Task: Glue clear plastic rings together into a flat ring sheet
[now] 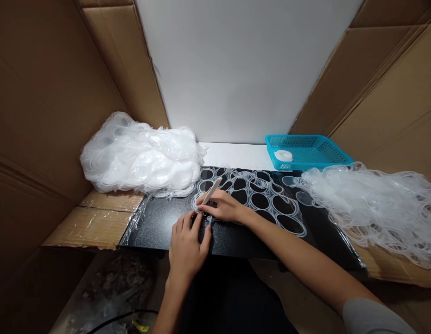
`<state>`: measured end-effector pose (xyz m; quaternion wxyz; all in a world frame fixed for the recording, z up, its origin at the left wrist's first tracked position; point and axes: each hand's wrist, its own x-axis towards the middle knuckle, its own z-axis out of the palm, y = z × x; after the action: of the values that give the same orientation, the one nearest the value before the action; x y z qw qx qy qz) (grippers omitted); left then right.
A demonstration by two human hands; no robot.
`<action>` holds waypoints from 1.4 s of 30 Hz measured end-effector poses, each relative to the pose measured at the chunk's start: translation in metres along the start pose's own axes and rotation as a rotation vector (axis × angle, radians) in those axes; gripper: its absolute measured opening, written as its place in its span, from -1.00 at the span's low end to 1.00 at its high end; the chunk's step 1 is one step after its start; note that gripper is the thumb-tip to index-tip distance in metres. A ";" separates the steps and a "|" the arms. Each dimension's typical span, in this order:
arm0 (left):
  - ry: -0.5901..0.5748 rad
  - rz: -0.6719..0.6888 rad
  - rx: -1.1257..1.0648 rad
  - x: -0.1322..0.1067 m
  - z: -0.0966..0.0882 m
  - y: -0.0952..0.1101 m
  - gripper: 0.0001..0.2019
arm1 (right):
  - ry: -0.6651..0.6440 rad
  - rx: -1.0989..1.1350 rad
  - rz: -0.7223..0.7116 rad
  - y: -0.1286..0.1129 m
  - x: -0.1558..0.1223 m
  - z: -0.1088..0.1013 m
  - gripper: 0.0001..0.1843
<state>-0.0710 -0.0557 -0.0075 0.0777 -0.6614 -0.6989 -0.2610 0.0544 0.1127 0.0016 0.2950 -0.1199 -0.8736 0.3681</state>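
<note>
A sheet of translucent, rubbery-looking rings (250, 194), joined by thin webbing, lies on a black tabletop (160, 220). My right hand (222, 205) is closed around a slim, flat white stick-like tool (212, 189), its upper end pointing up and away; the lower end is hidden by my fingers. Beside it, my left hand (188, 243) rests at the near left corner of the sheet. Its thumb and index finger hold a small translucent part of the sheet there, partly hidden. The two hands nearly touch.
A big pile of whitish clear discs (142, 157) stands at the left. At the right lies a heap of translucent ring sheets (382, 204). A blue plastic basket (316, 164) with a white round item (283, 156) sits at the back. Cardboard walls (392, 93) flank the table.
</note>
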 end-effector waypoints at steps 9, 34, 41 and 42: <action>-0.007 0.018 0.028 0.002 0.001 -0.001 -0.65 | 0.034 0.098 0.185 -0.003 0.001 -0.002 -0.88; 0.018 0.002 0.029 0.004 0.000 0.002 -0.70 | 0.069 0.116 0.215 0.000 0.001 0.001 -0.88; -0.019 -0.021 0.052 0.004 -0.001 0.003 -0.66 | -0.005 0.003 0.089 0.002 -0.002 -0.001 -0.86; -0.030 -0.035 0.062 0.005 -0.001 0.004 -0.66 | -0.031 -0.012 0.033 0.002 -0.003 -0.002 -0.83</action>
<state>-0.0676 -0.0521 -0.0034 0.0830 -0.6503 -0.7191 -0.2304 0.0578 0.1143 0.0002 0.2745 -0.1305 -0.8781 0.3695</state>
